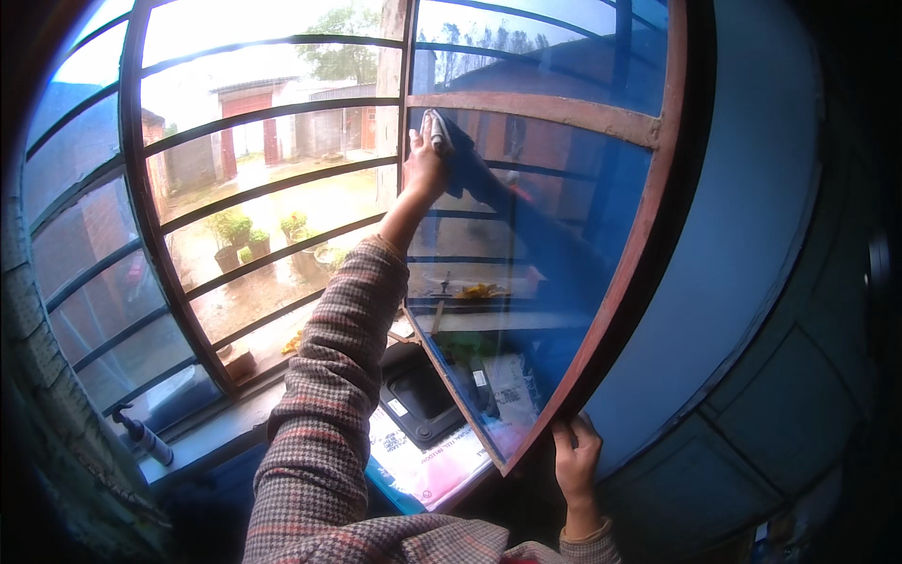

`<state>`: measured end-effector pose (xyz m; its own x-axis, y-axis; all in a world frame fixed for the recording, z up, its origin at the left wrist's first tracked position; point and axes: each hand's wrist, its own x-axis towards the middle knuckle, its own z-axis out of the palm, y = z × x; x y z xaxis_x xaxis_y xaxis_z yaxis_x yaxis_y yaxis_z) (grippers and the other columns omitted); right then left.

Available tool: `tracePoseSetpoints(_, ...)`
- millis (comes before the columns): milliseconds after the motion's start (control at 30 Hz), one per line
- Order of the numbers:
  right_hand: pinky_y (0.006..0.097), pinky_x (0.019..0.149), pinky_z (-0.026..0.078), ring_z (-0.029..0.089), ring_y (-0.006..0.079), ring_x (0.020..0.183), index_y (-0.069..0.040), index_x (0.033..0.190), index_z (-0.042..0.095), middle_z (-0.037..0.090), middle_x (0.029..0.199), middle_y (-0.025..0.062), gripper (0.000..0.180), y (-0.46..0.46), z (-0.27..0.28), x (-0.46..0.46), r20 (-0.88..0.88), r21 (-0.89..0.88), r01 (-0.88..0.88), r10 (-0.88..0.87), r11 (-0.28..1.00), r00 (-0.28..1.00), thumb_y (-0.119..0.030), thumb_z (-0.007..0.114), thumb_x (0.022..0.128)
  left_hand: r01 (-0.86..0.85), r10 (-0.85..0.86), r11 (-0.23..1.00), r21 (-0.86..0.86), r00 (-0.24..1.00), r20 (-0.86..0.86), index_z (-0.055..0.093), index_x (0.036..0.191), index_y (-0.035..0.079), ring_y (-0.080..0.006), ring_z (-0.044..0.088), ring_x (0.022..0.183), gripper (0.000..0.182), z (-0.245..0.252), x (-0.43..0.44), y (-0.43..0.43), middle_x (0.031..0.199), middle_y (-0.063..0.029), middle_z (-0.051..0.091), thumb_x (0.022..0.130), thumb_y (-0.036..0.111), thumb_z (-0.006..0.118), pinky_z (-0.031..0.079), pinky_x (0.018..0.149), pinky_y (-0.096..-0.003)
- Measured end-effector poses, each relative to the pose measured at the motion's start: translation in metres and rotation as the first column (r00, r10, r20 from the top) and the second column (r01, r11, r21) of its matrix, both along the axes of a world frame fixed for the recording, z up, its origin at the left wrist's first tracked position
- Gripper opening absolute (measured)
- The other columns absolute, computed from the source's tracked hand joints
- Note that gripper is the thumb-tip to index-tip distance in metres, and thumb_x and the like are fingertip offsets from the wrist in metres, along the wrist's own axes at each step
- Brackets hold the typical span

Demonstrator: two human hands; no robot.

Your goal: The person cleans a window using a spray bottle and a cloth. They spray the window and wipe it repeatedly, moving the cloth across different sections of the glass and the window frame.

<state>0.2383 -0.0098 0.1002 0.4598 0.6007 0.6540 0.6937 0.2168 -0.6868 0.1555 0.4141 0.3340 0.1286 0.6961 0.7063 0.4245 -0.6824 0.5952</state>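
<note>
My left hand (425, 163) reaches far forward and presses a folded cloth (438, 134) to the blue-tinted glass pane (564, 190). It is in the pane's upper left corner, just under the crossbar (535, 109). The pane belongs to a window sash with a reddish-brown frame (638, 233), swung inward. Down at the sash's lower corner, my right hand (578, 448) grips the frame's edge, its fingers partly hidden behind it. My arm and the yard show as reflections in the glass.
Dark window bars (282, 113) cross the opening on the left. A pump bottle (144, 436) stands on the sill (211, 426). Below the sash lie a black plastic case (423, 402) and a printed plastic package (430, 472). A pale wall (747, 211) is at right.
</note>
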Motion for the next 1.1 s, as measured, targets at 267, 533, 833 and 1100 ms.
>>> tracePoseSetpoints(267, 0.0408, 0.072, 0.046, 0.057, 0.0355, 0.08, 0.004, 0.095, 0.064, 0.062, 0.086, 0.017, 0.008, -0.002, 0.004, -0.002, -0.043, 0.011, -0.01, 0.01, 1.0, 0.999, -0.003, 0.061, 0.092, -0.09, 0.09, 0.996, 0.025, 0.996, 0.029, 0.061, 0.13, 0.004, -0.0362, 0.058, 0.122, 0.043, 0.016, 0.002, 0.047, 0.158, -0.0095, 0.036, 0.089, 0.017, 0.058, 0.047, 0.102, -0.0437)
tracePoseSetpoints(533, 0.041, 0.074, 0.048, 0.059, 0.0376, 0.083, 0.004, 0.096, 0.064, 0.065, 0.09, 0.0179, 0.01, -0.002, -0.002, -0.002, -0.044, -0.001, -0.005, 0.005, 1.0, 0.999, -0.003, 0.059, 0.093, 0.182, -0.182, 0.983, -0.019, 0.983, 0.041, 0.067, 0.121, 0.013, -0.0394, 0.068, 0.101, 0.039, -0.006, -0.022, -0.024, 0.11, -0.0218, 0.069, 0.084, 0.006, 0.054, 0.052, 0.091, -0.0448)
tracePoseSetpoints(833, 0.038, 0.072, 0.047, 0.059, 0.0318, 0.079, 0.003, 0.099, 0.065, 0.062, 0.086, 0.0149, 0.012, -0.002, 0.0, 0.002, -0.044, -0.01, -0.024, 0.024, 1.0, 0.999, -0.006, 0.059, 0.094, 0.44, -0.461, 0.876, 0.199, 0.884, 0.074, 0.057, 0.136, 0.005, -0.0383, 0.069, 0.104, 0.045, -0.001, -0.033, -0.18, 0.116, -0.0238, 0.068, 0.092, 0.002, 0.046, 0.053, 0.099, -0.0433)
tracePoseSetpoints(1100, 0.0369, 0.07, 0.047, 0.057, 0.0283, 0.076, 0.002, 0.099, 0.066, 0.061, 0.084, 0.0136, 0.012, 0.003, -0.012, 0.017, -0.027, 0.069, -0.04, 0.042, 0.997, 0.999, -0.005, 0.059, 0.094, 0.558, -0.602, 0.675, 0.484, 0.795, -0.076, 0.057, 0.136, 0.001, -0.0329, 0.053, 0.131, 0.063, -0.031, -0.032, -0.264, 0.141, -0.0198, 0.055, 0.075, -0.014, 0.063, 0.045, 0.109, -0.039)
